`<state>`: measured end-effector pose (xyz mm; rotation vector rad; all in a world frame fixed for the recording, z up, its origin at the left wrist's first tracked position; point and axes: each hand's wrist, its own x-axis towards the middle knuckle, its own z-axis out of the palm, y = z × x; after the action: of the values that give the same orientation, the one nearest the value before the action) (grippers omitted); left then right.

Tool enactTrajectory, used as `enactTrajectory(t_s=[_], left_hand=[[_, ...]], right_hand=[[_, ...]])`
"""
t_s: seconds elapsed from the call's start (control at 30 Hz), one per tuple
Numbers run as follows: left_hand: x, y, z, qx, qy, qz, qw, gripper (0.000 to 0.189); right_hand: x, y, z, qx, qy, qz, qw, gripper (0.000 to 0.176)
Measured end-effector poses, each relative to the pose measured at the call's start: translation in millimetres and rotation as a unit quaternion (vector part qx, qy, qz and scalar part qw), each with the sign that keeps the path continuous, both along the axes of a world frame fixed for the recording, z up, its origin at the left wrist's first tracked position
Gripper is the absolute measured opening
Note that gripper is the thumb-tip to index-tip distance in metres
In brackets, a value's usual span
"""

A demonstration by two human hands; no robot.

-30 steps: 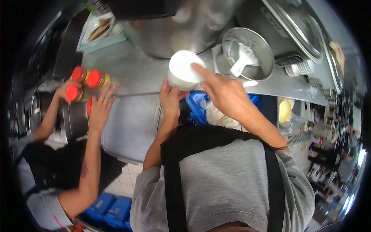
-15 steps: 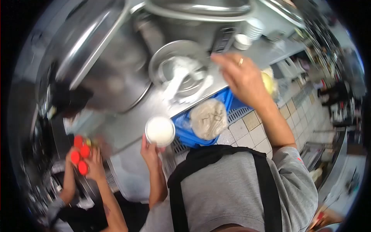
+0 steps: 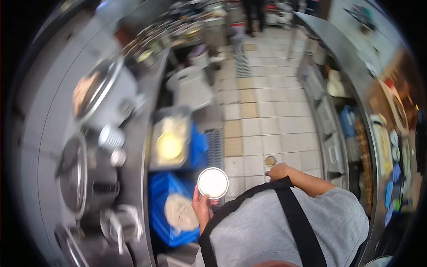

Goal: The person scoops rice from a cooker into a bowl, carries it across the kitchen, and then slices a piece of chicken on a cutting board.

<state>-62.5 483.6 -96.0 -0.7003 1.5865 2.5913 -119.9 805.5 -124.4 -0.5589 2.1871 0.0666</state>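
Left hand [image 3: 203,206] grips 1 white-filled cup [image 3: 213,182] — right hand [image 3: 280,170] above floor tiles [image 3: 276,116], grip impossible to tell.

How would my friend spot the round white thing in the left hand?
Find the tiled floor, then look left of its near end to the blue bin. Just right of that bin, the person's left hand holds a round container. It is white on top with a greyish rim, unlike the yellow round thing nearby.
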Motion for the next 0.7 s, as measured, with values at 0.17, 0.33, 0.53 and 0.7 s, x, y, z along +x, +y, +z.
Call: enactTrajectory(t_s=[0.17, 0.33, 0.53, 0.7], left_hand=[[-94.5, 90.6, 8.2, -0.005, -0.012, -0.096, 0.995, 0.058], [-194.5, 110.6, 9.7, -0.077, -0.01, -0.054, 0.995, 0.058], [-339.0, 142.4, -0.4, -0.14, 0.02, -0.066, 0.988, 0.058], [-468.8, 252.7, 25.2, -0.176, 0.008, -0.271, 0.946, 0.059]], right_hand=[[-21.3, 69.4, 26.8, -0.112, 0.104, -0.116, 0.981, 0.04], [-83.1, 118.5, -2.0, -0.137, 0.133, -0.187, 0.964, 0.041], [-207.4, 194.6, -5.7, -0.088, 0.131, -0.256, 0.954, 0.042], [-303.5, 250.0, 33.9, -0.125, 0.191, -0.333, 0.915, 0.041]])
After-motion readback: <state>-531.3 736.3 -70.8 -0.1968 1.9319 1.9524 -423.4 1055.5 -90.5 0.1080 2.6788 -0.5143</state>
